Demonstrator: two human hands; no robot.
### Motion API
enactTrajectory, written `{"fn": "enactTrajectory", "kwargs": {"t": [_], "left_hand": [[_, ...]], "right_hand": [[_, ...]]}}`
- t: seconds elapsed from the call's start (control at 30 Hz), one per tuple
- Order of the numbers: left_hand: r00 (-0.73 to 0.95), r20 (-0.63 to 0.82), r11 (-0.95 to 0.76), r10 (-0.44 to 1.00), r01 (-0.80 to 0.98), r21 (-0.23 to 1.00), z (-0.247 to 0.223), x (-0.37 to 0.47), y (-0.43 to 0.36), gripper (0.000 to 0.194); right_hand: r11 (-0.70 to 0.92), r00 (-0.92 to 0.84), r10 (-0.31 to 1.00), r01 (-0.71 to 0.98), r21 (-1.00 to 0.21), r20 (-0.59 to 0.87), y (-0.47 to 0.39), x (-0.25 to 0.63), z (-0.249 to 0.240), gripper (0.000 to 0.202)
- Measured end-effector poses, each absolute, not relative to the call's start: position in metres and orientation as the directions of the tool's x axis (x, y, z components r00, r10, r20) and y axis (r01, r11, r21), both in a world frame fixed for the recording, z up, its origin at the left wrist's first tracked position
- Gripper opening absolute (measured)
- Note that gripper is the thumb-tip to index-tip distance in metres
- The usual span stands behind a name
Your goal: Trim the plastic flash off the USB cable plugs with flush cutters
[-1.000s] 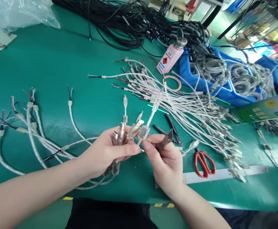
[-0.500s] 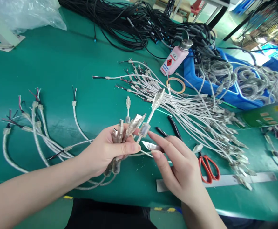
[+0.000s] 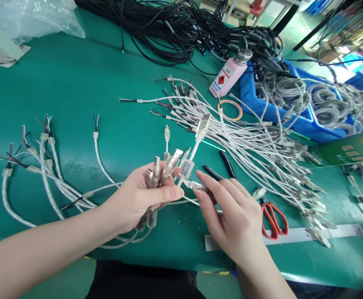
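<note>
My left hand [image 3: 147, 193] is closed round a bunch of clear-jacketed USB cables, their metal plugs [image 3: 173, 160] sticking up past the thumb. One USB cable [image 3: 203, 124] rises higher than the others, with a ferrite bead [image 3: 186, 169] below its plug. In my right hand [image 3: 234, 211] is a small craft knife [image 3: 196, 185], pinched between thumb and fingers. Its blade tip lies at the cable just under the bead; whether it touches is too small to tell. The stripped tails of several USB cables [image 3: 49, 166] fan out to the left on the green table.
Many white cables [image 3: 231, 145] lie in a heap at the right. Around them are black-handled pliers [image 3: 227, 166], red scissors [image 3: 274, 220], a steel ruler [image 3: 308, 233], a tape ring [image 3: 231, 110], a pink bottle [image 3: 229, 74], a green can [image 3: 349, 150] and blue bins [image 3: 271, 109]. Black cables [image 3: 156, 37] cover the back.
The knife in my right hand has moved left and slightly up, bringing its blade to the cable below the bead. The raised plug has tipped a little to the left.
</note>
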State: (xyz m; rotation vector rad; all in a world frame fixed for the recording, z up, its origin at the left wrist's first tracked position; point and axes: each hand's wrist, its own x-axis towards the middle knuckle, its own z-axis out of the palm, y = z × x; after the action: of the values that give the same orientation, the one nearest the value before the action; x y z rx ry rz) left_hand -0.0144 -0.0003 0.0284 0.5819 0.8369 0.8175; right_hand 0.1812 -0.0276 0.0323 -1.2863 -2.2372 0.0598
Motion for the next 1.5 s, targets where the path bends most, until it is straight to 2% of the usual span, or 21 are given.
{"fn": "enactTrajectory", "kwargs": {"t": [0.2, 0.4, 0.47, 0.63, 0.77, 0.87, 1.0, 1.07, 1.13, 1.3, 1.5], "left_hand": [[0.394, -0.412, 0.555, 0.822, -0.388, 0.736, 0.0299, -0.0131, -0.0009, 0.031], [0.400, -0.405, 0.551, 0.822, -0.377, 0.745, 0.0288, -0.0135, -0.0007, 0.026], [0.396, -0.402, 0.545, 0.826, -0.375, 0.750, 0.0290, -0.0137, -0.0004, 0.023], [0.390, -0.396, 0.540, 0.831, -0.397, 0.742, 0.0303, -0.0142, -0.0013, 0.028], [0.386, -0.400, 0.540, 0.831, -0.390, 0.746, 0.0303, -0.0141, -0.0024, 0.031], [0.382, -0.400, 0.537, 0.833, -0.381, 0.753, 0.0292, -0.0136, -0.0026, 0.028], [0.377, -0.403, 0.536, 0.834, -0.378, 0.755, 0.0295, -0.0131, -0.0021, 0.026], [0.380, -0.405, 0.538, 0.831, -0.371, 0.757, 0.0298, -0.0133, -0.0016, 0.025], [0.380, -0.410, 0.543, 0.829, -0.374, 0.752, 0.0294, -0.0139, -0.0011, 0.023], [0.415, -0.406, 0.561, 0.814, -0.383, 0.734, 0.0281, -0.0158, -0.0003, 0.018], [0.450, -0.359, 0.553, 0.818, -0.444, 0.705, 0.0315, -0.0176, 0.0002, 0.012]], "right_hand": [[0.514, -0.376, 0.778, 0.842, -0.166, 0.504, -0.0303, 0.1791, 0.0285, 0.027], [0.504, -0.364, 0.754, 0.854, -0.127, 0.547, -0.0285, 0.1765, 0.0283, 0.021], [0.513, -0.361, 0.747, 0.847, -0.139, 0.557, -0.0277, 0.1763, 0.0283, 0.020], [0.552, -0.367, 0.783, 0.782, -0.290, 0.503, -0.0273, 0.1774, 0.0282, 0.022], [0.546, -0.371, 0.800, 0.775, -0.317, 0.471, -0.0269, 0.1780, 0.0284, 0.024], [0.535, -0.371, 0.796, 0.801, -0.269, 0.479, -0.0258, 0.1778, 0.0286, 0.023], [0.517, -0.370, 0.753, 0.844, -0.142, 0.545, -0.0251, 0.1772, 0.0284, 0.021], [0.519, -0.369, 0.740, 0.845, -0.128, 0.562, -0.0252, 0.1771, 0.0283, 0.020], [0.529, -0.352, 0.754, 0.826, -0.194, 0.555, -0.0253, 0.1775, 0.0284, 0.019], [0.517, -0.287, 0.829, 0.720, -0.462, 0.480, -0.0246, 0.1787, 0.0286, 0.016], [0.546, -0.341, 0.828, 0.671, -0.501, 0.446, -0.0242, 0.1741, 0.0236, 0.016]]}}
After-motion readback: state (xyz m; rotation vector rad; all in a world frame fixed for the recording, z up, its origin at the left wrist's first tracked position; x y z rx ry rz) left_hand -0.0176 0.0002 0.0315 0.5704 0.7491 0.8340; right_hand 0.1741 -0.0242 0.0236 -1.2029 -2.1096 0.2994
